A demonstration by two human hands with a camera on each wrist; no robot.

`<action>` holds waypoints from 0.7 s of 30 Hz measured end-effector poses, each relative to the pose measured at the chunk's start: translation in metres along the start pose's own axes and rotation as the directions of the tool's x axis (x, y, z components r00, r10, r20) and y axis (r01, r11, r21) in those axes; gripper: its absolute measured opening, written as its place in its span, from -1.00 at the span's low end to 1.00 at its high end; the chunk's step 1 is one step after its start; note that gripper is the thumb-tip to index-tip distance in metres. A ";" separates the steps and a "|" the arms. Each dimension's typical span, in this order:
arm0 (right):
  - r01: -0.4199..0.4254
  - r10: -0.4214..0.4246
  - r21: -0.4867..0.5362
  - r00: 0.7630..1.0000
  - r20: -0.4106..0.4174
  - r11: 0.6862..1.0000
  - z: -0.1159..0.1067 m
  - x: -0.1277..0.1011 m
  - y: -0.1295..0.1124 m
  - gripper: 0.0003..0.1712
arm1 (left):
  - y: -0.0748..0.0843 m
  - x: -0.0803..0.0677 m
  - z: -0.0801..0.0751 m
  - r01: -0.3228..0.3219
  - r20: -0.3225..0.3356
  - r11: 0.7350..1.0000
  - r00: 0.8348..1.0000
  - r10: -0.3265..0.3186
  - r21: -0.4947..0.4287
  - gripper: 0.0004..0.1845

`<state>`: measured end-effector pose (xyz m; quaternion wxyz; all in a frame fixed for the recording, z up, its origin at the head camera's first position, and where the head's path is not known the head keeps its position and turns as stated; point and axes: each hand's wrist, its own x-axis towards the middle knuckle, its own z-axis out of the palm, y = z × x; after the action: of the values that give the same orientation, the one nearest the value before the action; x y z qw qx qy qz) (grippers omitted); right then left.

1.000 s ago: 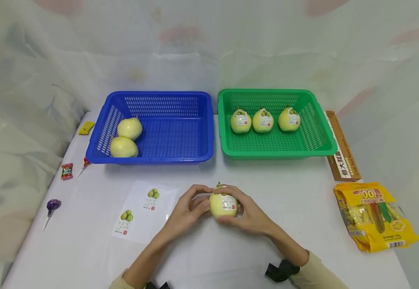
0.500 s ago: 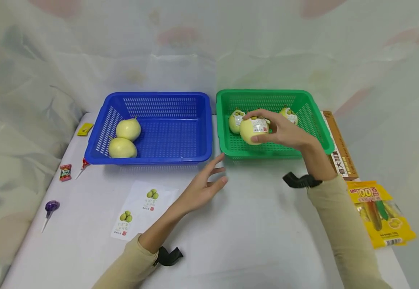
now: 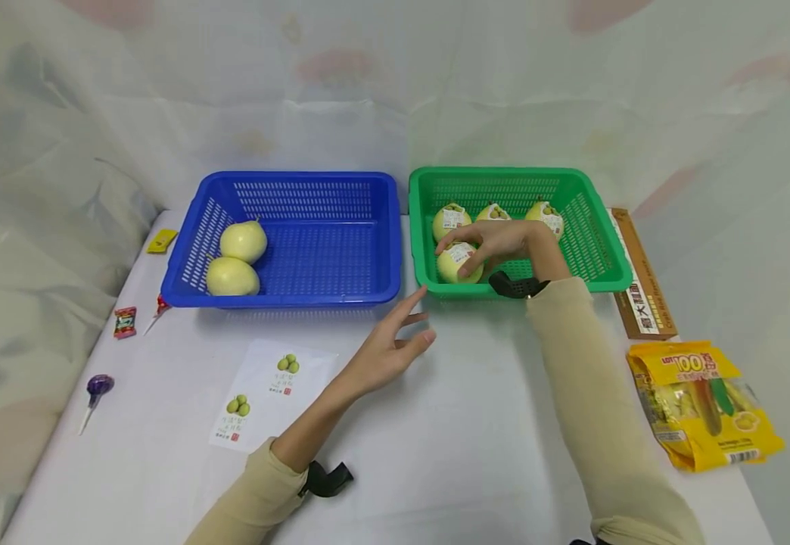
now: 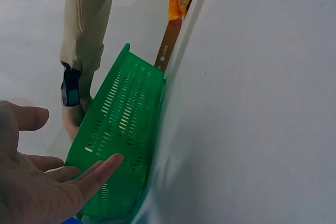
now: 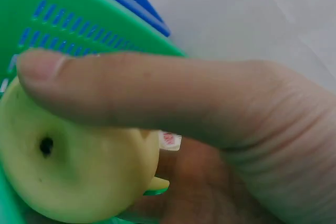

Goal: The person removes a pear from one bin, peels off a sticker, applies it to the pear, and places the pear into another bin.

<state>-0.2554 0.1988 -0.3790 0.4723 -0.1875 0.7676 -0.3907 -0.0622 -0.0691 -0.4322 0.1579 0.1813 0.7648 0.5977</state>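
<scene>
My right hand (image 3: 497,242) grips a pale yellow-green pear (image 3: 451,266) with a white label, at the front left inside the green basket (image 3: 524,288). In the right wrist view the thumb lies across the pear (image 5: 94,171), whose dark blossom end shows. Behind it in the basket sit three more labelled pears, among them one at the left (image 3: 451,219) and one at the right (image 3: 548,218); the middle one is partly hidden by my hand. My left hand (image 3: 384,354) hovers over the table in front of the baskets, fingers extended and holding nothing.
A blue basket (image 3: 313,300) with two unlabelled pears (image 3: 233,277) stands left of the green one. A sticker sheet (image 3: 269,401) lies before it. Candies and a purple lollipop (image 3: 99,386) lie far left; a brown box (image 3: 645,288) and a yellow snack bag (image 3: 704,405) lie right.
My right hand has carried the labelled pear from the table's middle into the green basket, lowering it at the front left. My left hand let go of the pear and stays near the baskets.
</scene>
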 end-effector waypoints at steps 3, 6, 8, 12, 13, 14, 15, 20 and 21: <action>-0.005 0.005 -0.033 1.000 0.000 0.999 0.007 0.002 0.002 -0.23 | -0.001 0.000 0.001 -0.009 0.005 1.000 1.000 0.009 -0.004 -0.19; 0.013 -0.014 -0.053 1.000 -0.019 0.999 0.012 0.001 0.003 -0.23 | -0.002 0.000 0.002 -0.010 0.012 1.000 1.000 0.010 -0.006 -0.19; 0.027 -0.029 -0.062 0.999 -0.028 0.998 0.014 0.000 0.004 -0.20 | -0.003 -0.001 0.002 -0.010 0.016 1.000 1.000 0.010 -0.003 -0.19; 0.034 -0.036 -0.048 0.999 -0.034 0.998 0.013 -0.009 -0.002 -0.15 | -0.003 -0.003 0.001 -0.006 0.012 1.000 1.000 0.006 -0.001 -0.20; 0.029 -0.030 -0.036 0.999 -0.038 0.999 0.011 -0.013 -0.006 -0.15 | -0.003 -0.004 0.000 -0.004 0.011 1.000 1.000 0.004 -0.002 -0.20; 0.022 -0.024 -0.026 0.999 -0.048 0.999 0.010 -0.017 -0.010 -0.16 | -0.003 -0.006 -0.001 0.000 0.009 1.000 1.000 0.000 -0.002 -0.20; 0.021 -0.022 -0.021 0.998 -0.058 1.000 0.008 -0.022 -0.015 -0.17 | -0.004 -0.008 -0.002 0.003 0.006 1.000 1.000 -0.003 -0.002 -0.21; 0.097 -0.109 -0.087 0.984 -0.141 0.991 0.002 -0.032 -0.048 -0.32 | -0.009 -0.028 -0.014 -0.005 -0.032 1.000 0.999 0.005 -0.003 -0.23; 0.137 -0.152 -0.106 0.977 -0.147 0.985 0.003 -0.030 -0.055 -0.35 | -0.010 -0.033 -0.017 -0.008 -0.047 1.000 0.999 0.008 -0.006 -0.23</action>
<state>-0.2429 0.1830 -0.3195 0.3722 -0.2343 0.8039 -0.4004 -0.0413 -0.1011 -0.4376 0.1381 0.1700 0.7658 0.6046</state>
